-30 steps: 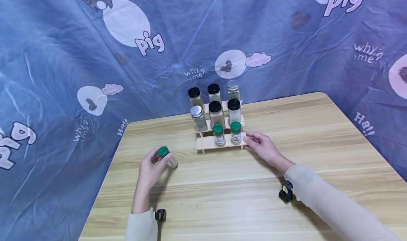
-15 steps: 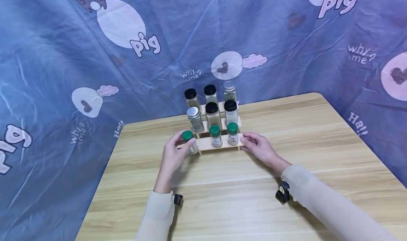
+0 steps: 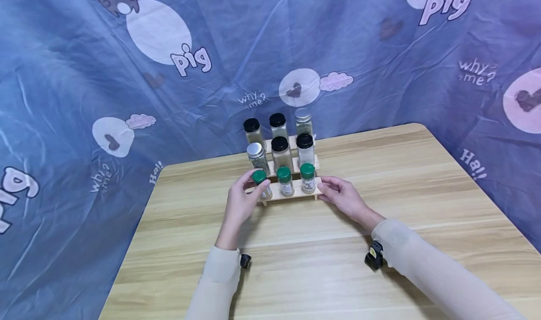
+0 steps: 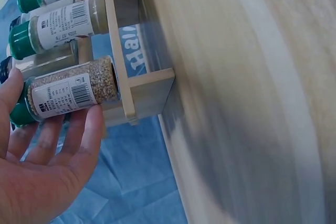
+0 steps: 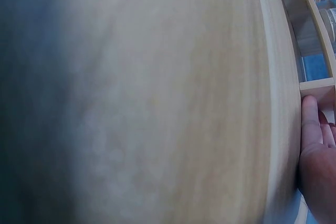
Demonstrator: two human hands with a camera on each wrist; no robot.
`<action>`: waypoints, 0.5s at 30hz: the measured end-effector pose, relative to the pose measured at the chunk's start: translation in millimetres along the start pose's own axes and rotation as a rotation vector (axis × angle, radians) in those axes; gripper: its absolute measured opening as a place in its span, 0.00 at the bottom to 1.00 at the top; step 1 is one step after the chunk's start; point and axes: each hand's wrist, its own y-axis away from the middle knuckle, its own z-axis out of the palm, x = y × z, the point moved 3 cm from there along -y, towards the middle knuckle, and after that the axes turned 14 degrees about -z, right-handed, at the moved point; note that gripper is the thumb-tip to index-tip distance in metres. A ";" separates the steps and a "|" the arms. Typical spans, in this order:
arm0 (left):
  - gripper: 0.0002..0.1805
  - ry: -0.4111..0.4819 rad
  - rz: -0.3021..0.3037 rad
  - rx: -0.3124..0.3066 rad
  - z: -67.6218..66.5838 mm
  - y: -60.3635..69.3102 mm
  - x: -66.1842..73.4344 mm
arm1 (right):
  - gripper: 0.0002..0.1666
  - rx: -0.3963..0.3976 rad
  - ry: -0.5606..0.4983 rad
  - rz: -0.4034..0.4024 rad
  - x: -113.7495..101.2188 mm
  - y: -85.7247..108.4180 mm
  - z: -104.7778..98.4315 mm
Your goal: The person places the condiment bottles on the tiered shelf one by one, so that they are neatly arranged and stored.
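In the head view my left hand (image 3: 243, 198) holds a green-capped spice jar (image 4: 73, 88) at the left end of the front step of a wooden spice rack (image 3: 291, 193). The left wrist view shows thumb and fingers round this jar, which contains tan grains and has a white barcode label; its base is at the step. On the same step stand a middle green-capped jar (image 3: 285, 184) and a right one (image 3: 308, 179). My right hand (image 3: 344, 195) grips the right end of that step; the right wrist view shows a finger against the rack's end support (image 5: 317, 85).
Behind, the middle step carries a silver-capped jar (image 3: 258, 158) and two black-capped jars. The top step carries two more black-capped jars and a silver-capped jar (image 3: 303, 122). A blue printed cloth (image 3: 211, 99) hangs behind the wooden table (image 3: 304, 273).
My left hand has carried the green-capped jar from over the table at left, rightward and away from me, to the left end of the front step. The right hand has stayed at the rack.
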 end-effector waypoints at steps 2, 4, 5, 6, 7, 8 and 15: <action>0.25 0.006 -0.006 0.001 0.8 -0.1 -1.2 | 0.32 -0.004 -0.010 -0.009 1.0 -0.2 0.4; 0.24 0.012 -0.012 0.003 0.6 -0.3 -2.3 | 0.32 -0.005 -0.011 -0.015 1.9 -1.0 0.9; 0.25 0.017 -0.013 0.005 0.5 -0.4 -2.8 | 0.32 -0.005 -0.009 -0.017 2.1 -1.4 1.0; 0.25 0.022 -0.017 0.008 0.4 -0.7 -3.4 | 0.32 -0.007 -0.008 -0.017 2.1 -1.8 1.2; 0.25 0.027 -0.020 0.009 0.5 -1.0 -3.8 | 0.32 -0.007 -0.005 -0.015 2.2 -1.9 1.1; 0.25 0.031 -0.023 0.009 0.7 -1.3 -4.0 | 0.32 -0.008 -0.003 -0.012 2.3 -2.0 1.1; 0.28 0.045 -0.056 0.008 -2.3 1.0 -7.9 | 0.32 -0.014 0.002 0.006 1.6 -1.2 1.3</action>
